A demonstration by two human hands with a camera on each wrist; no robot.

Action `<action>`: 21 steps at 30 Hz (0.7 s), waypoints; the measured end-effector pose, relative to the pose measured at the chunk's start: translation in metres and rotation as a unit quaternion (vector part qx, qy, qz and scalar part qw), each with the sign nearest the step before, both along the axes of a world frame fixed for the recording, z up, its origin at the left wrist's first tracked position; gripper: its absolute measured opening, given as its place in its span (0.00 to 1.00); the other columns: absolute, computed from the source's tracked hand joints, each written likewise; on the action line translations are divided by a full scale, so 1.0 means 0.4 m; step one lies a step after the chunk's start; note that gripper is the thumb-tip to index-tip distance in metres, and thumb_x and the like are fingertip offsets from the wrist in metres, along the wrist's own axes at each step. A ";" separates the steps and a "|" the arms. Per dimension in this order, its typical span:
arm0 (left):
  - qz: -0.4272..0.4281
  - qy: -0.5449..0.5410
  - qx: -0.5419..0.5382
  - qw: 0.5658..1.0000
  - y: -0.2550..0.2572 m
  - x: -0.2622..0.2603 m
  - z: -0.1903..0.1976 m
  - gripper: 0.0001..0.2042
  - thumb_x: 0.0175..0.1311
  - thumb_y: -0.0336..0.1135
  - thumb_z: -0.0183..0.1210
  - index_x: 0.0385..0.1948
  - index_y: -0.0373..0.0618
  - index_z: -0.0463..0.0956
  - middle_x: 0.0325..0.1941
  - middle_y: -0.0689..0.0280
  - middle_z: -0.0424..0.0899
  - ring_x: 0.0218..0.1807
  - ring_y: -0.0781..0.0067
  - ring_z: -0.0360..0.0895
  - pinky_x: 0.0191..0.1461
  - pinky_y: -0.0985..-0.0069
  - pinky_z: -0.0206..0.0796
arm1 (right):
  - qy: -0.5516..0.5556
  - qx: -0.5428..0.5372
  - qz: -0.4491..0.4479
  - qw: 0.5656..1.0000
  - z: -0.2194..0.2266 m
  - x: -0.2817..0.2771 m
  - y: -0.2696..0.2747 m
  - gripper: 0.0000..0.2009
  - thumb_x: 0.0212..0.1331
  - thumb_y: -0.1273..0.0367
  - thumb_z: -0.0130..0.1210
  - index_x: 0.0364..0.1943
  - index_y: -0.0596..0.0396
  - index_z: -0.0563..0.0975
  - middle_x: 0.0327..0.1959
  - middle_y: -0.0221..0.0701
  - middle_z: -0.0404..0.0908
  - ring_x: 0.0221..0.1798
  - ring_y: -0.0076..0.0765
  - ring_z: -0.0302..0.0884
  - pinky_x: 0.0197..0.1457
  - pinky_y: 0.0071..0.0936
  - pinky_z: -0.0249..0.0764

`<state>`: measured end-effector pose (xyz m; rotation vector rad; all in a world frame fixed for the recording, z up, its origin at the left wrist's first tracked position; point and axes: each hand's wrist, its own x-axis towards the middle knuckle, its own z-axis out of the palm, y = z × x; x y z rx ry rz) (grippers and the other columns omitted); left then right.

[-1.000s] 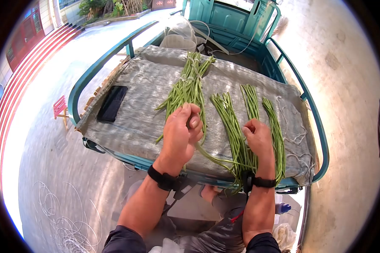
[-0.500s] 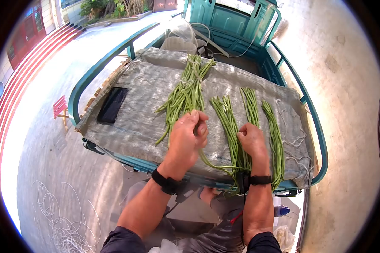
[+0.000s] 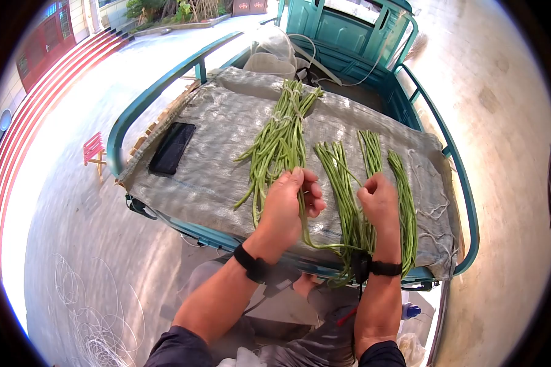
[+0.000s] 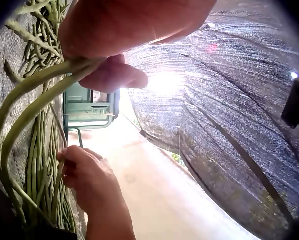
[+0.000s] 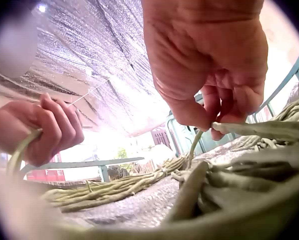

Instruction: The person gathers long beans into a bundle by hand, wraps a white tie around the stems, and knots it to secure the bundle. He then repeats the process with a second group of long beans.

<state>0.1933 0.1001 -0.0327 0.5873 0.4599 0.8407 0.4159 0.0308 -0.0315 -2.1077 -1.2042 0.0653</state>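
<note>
Thumb and fingers of my left hand point(image 3: 288, 202) pinch the ends of long green beans point(image 4: 12, 107), which bend down in a loop in the left wrist view. That hand is in front of the bean bundle point(image 3: 274, 144), tied with pale string near its far end. My right hand point(image 3: 381, 199) pinches a single bean point(image 5: 195, 142) by thumb and fingertips, above the loose beans. Around it lie a middle bunch point(image 3: 341, 199), a short-looking bunch point(image 3: 370, 150) partly hidden by the hand, and a right-hand bunch point(image 3: 405, 214).
A grey woven sheet point(image 3: 220, 196) covers the teal cart bed, with rails point(image 3: 159, 85) along both sides. A black phone point(image 3: 172, 148) lies at the left. White strings point(image 3: 431, 211) lie at the right; a bucket point(image 3: 269, 63) stands behind.
My left hand has moved slightly down and right, its fingers loosening a little while keeping the beans. A thin bean now shows stretching from the middle bunch to my right hand. The view has shifted slightly.
</note>
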 end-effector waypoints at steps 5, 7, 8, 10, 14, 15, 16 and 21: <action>-0.058 -0.001 -0.030 0.998 -0.035 0.006 0.009 0.16 0.86 0.44 0.44 0.49 0.43 0.76 0.47 0.58 0.86 0.52 0.55 0.87 0.51 0.63 0.77 | 0.197 0.110 0.131 0.965 0.109 -0.080 -0.020 0.05 0.62 0.76 0.63 0.35 0.59 0.77 0.28 0.24 0.79 0.31 0.18 0.75 0.36 0.22 0.73; -0.065 -0.004 -0.031 0.997 -0.044 0.018 -0.002 0.16 0.86 0.44 0.43 0.49 0.42 0.76 0.53 0.55 0.86 0.57 0.54 0.85 0.59 0.59 0.77 | 0.224 0.105 0.191 0.950 0.126 -0.111 -0.029 0.06 0.64 0.78 0.62 0.36 0.57 0.75 0.31 0.20 0.77 0.33 0.12 0.73 0.36 0.17 0.70; -0.059 -0.006 -0.032 0.998 -0.050 0.026 -0.006 0.16 0.86 0.44 0.43 0.50 0.42 0.76 0.54 0.54 0.85 0.58 0.55 0.85 0.59 0.58 0.77 | 0.233 0.103 0.225 0.941 0.126 -0.121 -0.032 0.06 0.63 0.78 0.63 0.36 0.57 0.75 0.31 0.20 0.78 0.33 0.12 0.73 0.36 0.17 0.70; -0.048 -0.020 -0.019 0.998 -0.045 0.028 -0.023 0.16 0.87 0.42 0.40 0.53 0.41 0.74 0.61 0.52 0.84 0.59 0.56 0.83 0.63 0.56 0.76 | 0.261 0.084 0.283 0.919 0.137 -0.150 -0.044 0.08 0.61 0.79 0.64 0.37 0.56 0.75 0.32 0.19 0.77 0.33 0.11 0.71 0.35 0.17 0.69; 0.000 -0.011 -0.018 1.000 -0.021 0.008 0.000 0.16 0.87 0.41 0.38 0.60 0.40 0.68 0.63 0.50 0.83 0.61 0.55 0.83 0.70 0.56 0.73 | 0.271 -0.041 0.347 0.897 0.116 -0.162 -0.062 0.09 0.59 0.78 0.66 0.37 0.55 0.76 0.30 0.20 0.77 0.31 0.13 0.71 0.33 0.20 0.68; 0.007 -0.019 -0.016 1.000 -0.019 0.004 0.004 0.16 0.87 0.41 0.38 0.60 0.39 0.68 0.63 0.50 0.82 0.61 0.55 0.83 0.69 0.56 0.73 | 0.257 -0.069 0.347 0.900 0.122 -0.165 -0.062 0.10 0.59 0.79 0.67 0.37 0.55 0.76 0.30 0.20 0.77 0.31 0.13 0.71 0.34 0.20 0.69; 0.014 -0.028 -0.013 0.999 -0.016 0.001 0.009 0.16 0.87 0.41 0.38 0.61 0.39 0.67 0.63 0.49 0.82 0.61 0.54 0.83 0.69 0.56 0.73 | 0.242 -0.097 0.346 0.902 0.128 -0.167 -0.062 0.10 0.58 0.79 0.67 0.37 0.55 0.76 0.30 0.19 0.76 0.32 0.13 0.72 0.35 0.19 0.69; 0.030 -0.035 0.015 0.999 -0.008 -0.010 0.023 0.19 0.88 0.43 0.37 0.63 0.38 0.67 0.63 0.48 0.82 0.61 0.54 0.83 0.68 0.57 0.75 | 0.216 -0.143 0.341 0.904 0.120 -0.162 -0.064 0.11 0.58 0.78 0.69 0.37 0.56 0.76 0.29 0.21 0.78 0.31 0.15 0.73 0.34 0.20 0.70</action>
